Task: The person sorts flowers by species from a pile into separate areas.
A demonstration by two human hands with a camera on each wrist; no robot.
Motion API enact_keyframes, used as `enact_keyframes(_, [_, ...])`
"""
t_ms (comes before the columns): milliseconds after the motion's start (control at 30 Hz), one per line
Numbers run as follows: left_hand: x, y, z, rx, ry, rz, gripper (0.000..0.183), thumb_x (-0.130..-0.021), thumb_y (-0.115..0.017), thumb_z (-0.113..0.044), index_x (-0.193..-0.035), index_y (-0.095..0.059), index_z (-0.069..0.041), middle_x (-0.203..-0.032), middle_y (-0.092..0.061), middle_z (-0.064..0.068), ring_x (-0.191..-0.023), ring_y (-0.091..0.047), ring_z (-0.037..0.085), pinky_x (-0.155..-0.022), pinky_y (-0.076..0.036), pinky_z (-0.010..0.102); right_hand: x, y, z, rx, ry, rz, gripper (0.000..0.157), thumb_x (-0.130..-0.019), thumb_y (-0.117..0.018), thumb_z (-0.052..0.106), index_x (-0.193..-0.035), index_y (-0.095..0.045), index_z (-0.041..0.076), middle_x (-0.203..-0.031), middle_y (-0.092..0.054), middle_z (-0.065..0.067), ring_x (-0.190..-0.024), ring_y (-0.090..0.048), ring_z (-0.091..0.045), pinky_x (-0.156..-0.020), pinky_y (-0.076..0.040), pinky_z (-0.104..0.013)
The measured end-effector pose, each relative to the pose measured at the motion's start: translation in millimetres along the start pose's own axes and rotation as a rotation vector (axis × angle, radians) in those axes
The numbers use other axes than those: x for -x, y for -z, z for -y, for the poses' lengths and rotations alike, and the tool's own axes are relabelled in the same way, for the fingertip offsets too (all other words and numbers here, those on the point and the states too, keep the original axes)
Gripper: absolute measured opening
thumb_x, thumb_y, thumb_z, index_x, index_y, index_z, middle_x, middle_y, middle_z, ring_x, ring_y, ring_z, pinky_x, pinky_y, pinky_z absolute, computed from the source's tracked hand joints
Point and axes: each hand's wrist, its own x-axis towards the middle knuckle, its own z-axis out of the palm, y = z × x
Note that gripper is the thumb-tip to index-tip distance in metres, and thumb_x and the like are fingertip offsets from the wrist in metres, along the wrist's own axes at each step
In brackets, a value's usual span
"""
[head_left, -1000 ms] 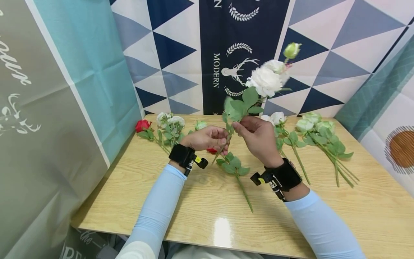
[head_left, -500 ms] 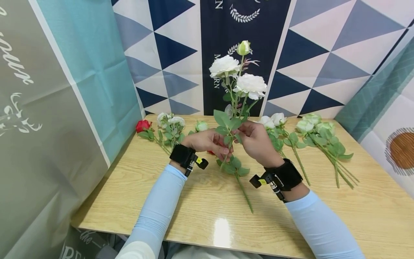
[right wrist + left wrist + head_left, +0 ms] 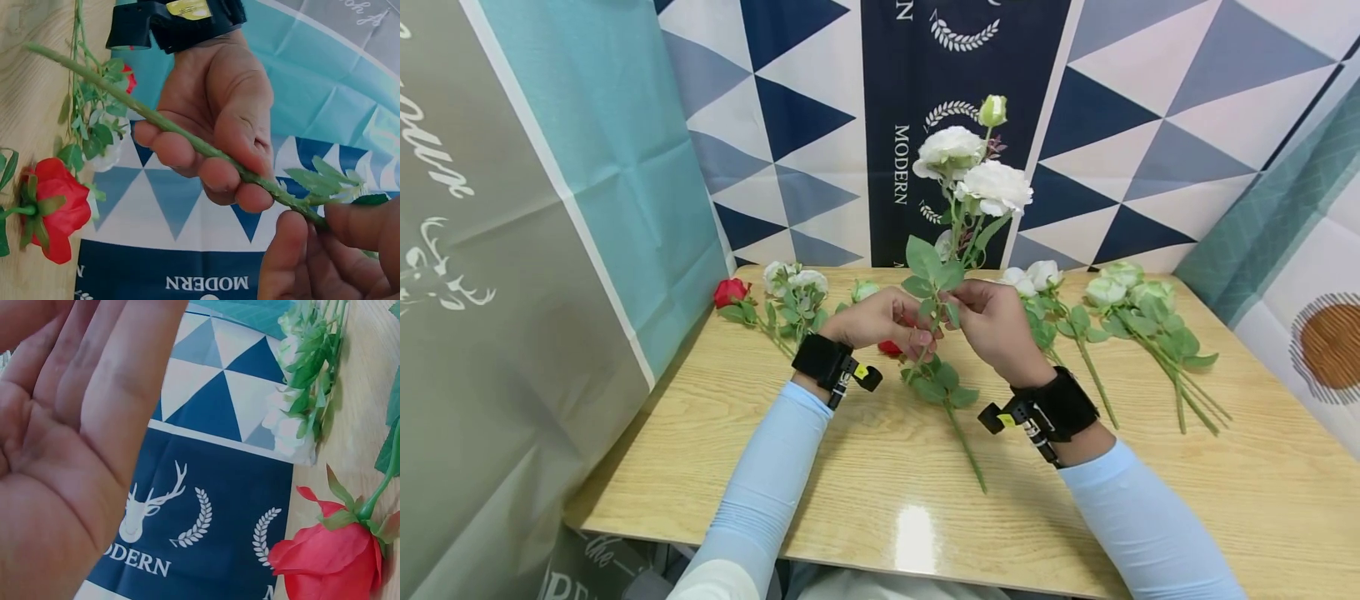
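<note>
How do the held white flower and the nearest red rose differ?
Pose: the white flower is held up; the red rose lies on the table.
Bloom: the white flower shows two white blooms and a bud; the red rose shows one red bloom.
Contact: left hand and right hand hold the white flower; neither holds the red rose.
Shared: green stems and leaves.

Flowers (image 3: 1156, 307) left and right on table (image 3: 872, 475)

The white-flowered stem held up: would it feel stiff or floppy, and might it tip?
Probably fairly stiff: the stem looks nearly straight in the right wrist view. It may well tip, since its white blooms and bud cluster at one end. Its leaves look thin, so they'd likely bend.
</note>
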Motion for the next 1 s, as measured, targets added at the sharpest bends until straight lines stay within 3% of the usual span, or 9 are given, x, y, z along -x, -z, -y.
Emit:
enact_keyframes(100, [0.1, -0.1, -1.7, -0.027, -0.012, -0.057, 0.014, -0.098, -0.065, 0.003, -0.109, -0.073, 0.008, -0.099, -0.073, 0.028, -0.086, -0.073, 0.044, -0.079, -0.060, 0.052, 0.3, -0.8, 1.0, -0.027, -0.022, -0.001, 0.025, -0.106, -0.058, 0.010, -0.115, -0.072, -0.008, -0.097, -0.072, -0.025, -0.067, -0.061, -0.008, -0.059, -0.047, -0.021])
enact_keyframes(200, [0.5, -0.3, -3.7, -0.036, -0.026, -0.098, 0.014, -0.098, -0.067, 0.002, -0.108, -0.073, 0.008, -0.099, -0.072, 0.031, -0.082, -0.072, 0.048, -0.078, -0.060, 0.052, -0.1, -1.6, 1.9, -0.054, -0.033, 0.009, 0.026, -0.107, -0.054, 0.006, -0.119, -0.069, -0.011, -0.101, -0.071, -0.026, -0.076, -0.067, -0.006, -0.073, -0.057, -0.024])
enact_keyframes(333, [0.1, -1.8, -6.2, -0.025, -0.045, -0.122, 0.012, -0.098, -0.067, 0.001, -0.106, -0.073, 0.008, -0.098, -0.069, 0.037, -0.086, -0.066, 0.059, -0.079, -0.060, 0.052, 0.4, -0.7, 3.6, -0.068, -0.030, 0.019, 0.025, -0.106, -0.053, 0.002, -0.122, -0.066, -0.012, -0.106, -0.070, -0.027, -0.082, -0.070, -0.009, -0.079, -0.058, -0.025])
enact_keyframes(467, [-0.6, -3.8, -7.7, -0.044, -0.063, -0.147, 0.011, -0.098, -0.066, 0.002, -0.105, -0.073, 0.006, -0.099, -0.069, 0.037, -0.086, -0.068, 0.055, -0.078, -0.060, 0.052, 1.9, 1.3, 5.6, -0.048, -0.036, 0.032, 0.024, -0.105, -0.055, 0.001, -0.124, -0.066, -0.008, -0.108, -0.072, -0.025, -0.090, -0.072, -0.016, -0.077, -0.056, -0.022])
enact_keyframes(567, [-0.5, -4.9, -9.3, -0.029, -0.075, -0.170, 0.013, -0.098, -0.065, 0.003, -0.107, -0.071, 0.011, -0.098, -0.071, 0.033, -0.086, -0.072, 0.047, -0.079, -0.056, 0.060, 1.8, 1.4, 5.6, -0.044, -0.031, 0.027, 0.021, -0.103, -0.059, 0.001, -0.120, -0.069, -0.007, -0.110, -0.072, -0.024, -0.094, -0.072, -0.015, -0.076, -0.053, -0.021])
enact_keyframes(667, [0.6, -6.3, -12.2, 0.002, -0.069, -0.191, 0.018, -0.098, -0.065, 0.005, -0.112, -0.068, 0.016, -0.099, -0.073, 0.028, -0.088, -0.073, 0.045, -0.081, -0.052, 0.066, 1.5, 0.5, 4.5, -0.055, -0.023, 0.014, 0.020, -0.102, -0.062, 0.004, -0.116, -0.071, -0.007, -0.110, -0.072, -0.024, -0.087, -0.069, -0.009, -0.068, -0.048, -0.020])
enact_keyframes(867, [-0.1, -8.9, -16.7, -0.008, -0.058, -0.205, 0.020, -0.099, -0.065, 0.002, -0.114, -0.067, 0.015, -0.101, -0.074, 0.026, -0.093, -0.070, 0.050, -0.083, -0.054, 0.064, 1.0, -2.0, 1.8, -0.035, 0.016, -0.016, 0.019, -0.100, -0.068, 0.014, -0.106, -0.075, -0.002, -0.094, -0.075, -0.017, -0.069, -0.061, -0.008, -0.061, -0.043, -0.022])
enact_keyframes(1000, [-2.6, -12.1, -18.3, -0.060, -0.067, -0.249, 0.018, -0.098, -0.069, -0.005, -0.110, -0.073, 0.009, -0.095, -0.076, 0.019, -0.088, -0.071, 0.047, -0.084, -0.055, 0.062, -0.3, -2.1, -0.5, -0.021, 0.081, -0.049, 0.024, -0.103, -0.065, 0.013, -0.086, -0.067, -0.004, -0.077, -0.063, -0.016, -0.056, -0.042, -0.012, -0.055, -0.037, -0.025])
